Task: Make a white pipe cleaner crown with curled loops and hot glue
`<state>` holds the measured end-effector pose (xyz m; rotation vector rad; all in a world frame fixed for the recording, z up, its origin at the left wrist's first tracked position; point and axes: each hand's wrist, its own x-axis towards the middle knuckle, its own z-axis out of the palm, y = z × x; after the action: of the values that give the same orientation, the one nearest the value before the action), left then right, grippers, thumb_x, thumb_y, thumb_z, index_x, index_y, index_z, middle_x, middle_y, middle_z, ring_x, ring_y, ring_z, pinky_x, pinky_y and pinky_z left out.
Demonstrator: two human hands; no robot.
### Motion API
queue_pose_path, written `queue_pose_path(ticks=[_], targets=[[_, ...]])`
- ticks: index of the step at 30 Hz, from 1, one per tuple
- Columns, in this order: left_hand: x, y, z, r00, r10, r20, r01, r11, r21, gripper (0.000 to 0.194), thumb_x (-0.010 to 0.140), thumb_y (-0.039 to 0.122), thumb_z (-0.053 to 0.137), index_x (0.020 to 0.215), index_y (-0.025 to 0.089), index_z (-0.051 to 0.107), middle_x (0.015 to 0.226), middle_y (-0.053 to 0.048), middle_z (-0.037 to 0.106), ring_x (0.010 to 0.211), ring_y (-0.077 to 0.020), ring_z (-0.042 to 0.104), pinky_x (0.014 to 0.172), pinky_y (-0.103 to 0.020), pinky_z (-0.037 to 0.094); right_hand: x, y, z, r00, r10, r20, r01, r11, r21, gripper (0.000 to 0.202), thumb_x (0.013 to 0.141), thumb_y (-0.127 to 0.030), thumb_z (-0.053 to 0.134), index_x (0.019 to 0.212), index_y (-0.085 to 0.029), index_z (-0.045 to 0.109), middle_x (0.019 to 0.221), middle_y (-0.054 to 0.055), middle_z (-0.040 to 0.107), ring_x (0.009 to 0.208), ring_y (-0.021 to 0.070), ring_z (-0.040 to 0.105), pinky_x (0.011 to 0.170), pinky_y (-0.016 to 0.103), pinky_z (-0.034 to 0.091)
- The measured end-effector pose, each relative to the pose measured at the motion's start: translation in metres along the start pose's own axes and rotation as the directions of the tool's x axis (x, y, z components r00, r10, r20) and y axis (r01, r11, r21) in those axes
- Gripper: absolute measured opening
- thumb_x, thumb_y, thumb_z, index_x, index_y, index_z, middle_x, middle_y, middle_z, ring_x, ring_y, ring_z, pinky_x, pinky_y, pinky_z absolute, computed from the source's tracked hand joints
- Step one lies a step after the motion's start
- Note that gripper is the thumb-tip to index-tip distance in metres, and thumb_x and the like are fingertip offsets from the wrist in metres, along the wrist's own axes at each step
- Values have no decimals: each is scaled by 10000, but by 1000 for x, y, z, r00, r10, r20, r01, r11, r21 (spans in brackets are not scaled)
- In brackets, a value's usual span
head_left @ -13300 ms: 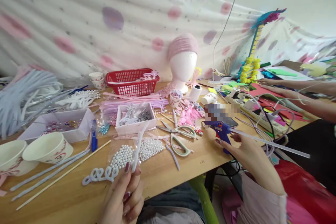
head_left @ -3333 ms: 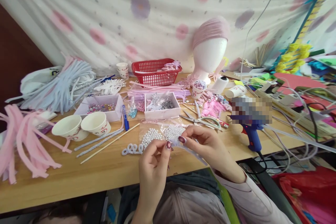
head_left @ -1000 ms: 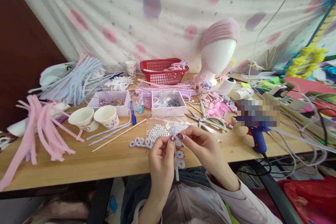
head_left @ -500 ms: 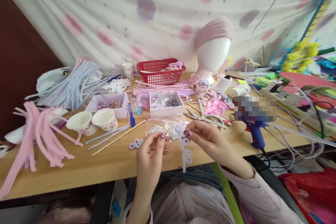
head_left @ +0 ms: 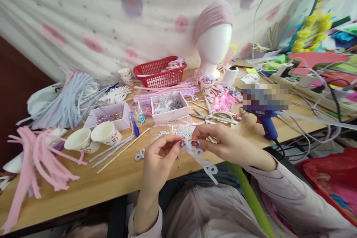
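Observation:
A pale lilac pipe cleaner (head_left: 206,168), curled into several small loops along one side, hangs slanting down to the right over the table's front edge. Its upper end is pinched between thumb and fingers of my right hand (head_left: 223,145). My left hand (head_left: 160,160) is closed too, thumb and fingertip on the same upper end, almost touching the right thumb. Fingers partly hide that end. Just beyond the hands lies a clear bag of white pearl beads (head_left: 184,131). A small looped piece of pipe cleaner (head_left: 139,154) rests on the table left of my left hand.
Two paper cups (head_left: 106,134), a wooden stick (head_left: 122,151) and pink pipe cleaners (head_left: 50,160) lie to the left. Behind are a white box of charms (head_left: 170,114), scissors (head_left: 220,118), a red basket (head_left: 158,80) and a foam head (head_left: 214,44). A blue glue gun (head_left: 266,122) stands right, with cables.
My left hand has moved right to meet the right fingers at the pipe cleaner's top end. The pipe cleaner has swung from upright to slanting right. The view has shifted.

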<state>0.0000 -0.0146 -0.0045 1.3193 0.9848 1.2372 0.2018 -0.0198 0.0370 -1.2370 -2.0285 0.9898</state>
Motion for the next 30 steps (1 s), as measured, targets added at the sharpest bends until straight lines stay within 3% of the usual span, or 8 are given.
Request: queue_pose_path(ticks=[8, 13, 23, 26, 30], targets=[[-5, -16, 16, 968, -61, -242, 19, 985, -172, 89, 725, 250, 822, 775, 180, 799, 683, -21, 772, 557, -110, 700, 565, -175, 601, 0, -2, 2, 996, -5, -91, 4, 1000, -8, 130, 916, -215, 526, 833, -170, 616, 772, 27, 656, 696, 157, 582, 668, 279, 433], [-8, -17, 23, 942, -75, -326, 0, 975, -224, 107, 675, 244, 849, 724, 165, 796, 650, -28, 770, 535, -115, 695, 536, -178, 606, -1, -3, 5, 993, -14, -114, 14, 1000, 5, 124, 907, -203, 523, 821, -170, 607, 782, 29, 641, 707, 154, 571, 669, 274, 435], [-10, -16, 27, 928, -117, -353, 26, 967, -253, 165, 644, 284, 864, 712, 157, 785, 612, -24, 741, 505, -112, 664, 498, -188, 576, 0, -1, 9, 992, -6, -123, 8, 1000, 20, 129, 920, -226, 530, 819, -181, 596, 744, 13, 635, 684, 148, 561, 653, 271, 425], [-10, -15, 24, 932, -152, -330, 58, 959, -276, 244, 679, 362, 846, 761, 145, 769, 583, -8, 691, 456, -87, 591, 418, -163, 486, 1, 2, 8, 993, -16, -116, 22, 999, 46, 142, 926, -242, 525, 811, -183, 583, 733, 10, 618, 675, 144, 555, 642, 266, 427], [-14, -13, 18, 936, -173, -307, 79, 952, -296, 270, 774, 414, 759, 828, 150, 749, 699, -19, 698, 468, -59, 519, 400, -147, 394, 2, 6, 6, 991, -29, -128, 38, 997, 66, 130, 928, -238, 528, 824, -185, 585, 738, 8, 601, 677, 141, 549, 636, 258, 440]])
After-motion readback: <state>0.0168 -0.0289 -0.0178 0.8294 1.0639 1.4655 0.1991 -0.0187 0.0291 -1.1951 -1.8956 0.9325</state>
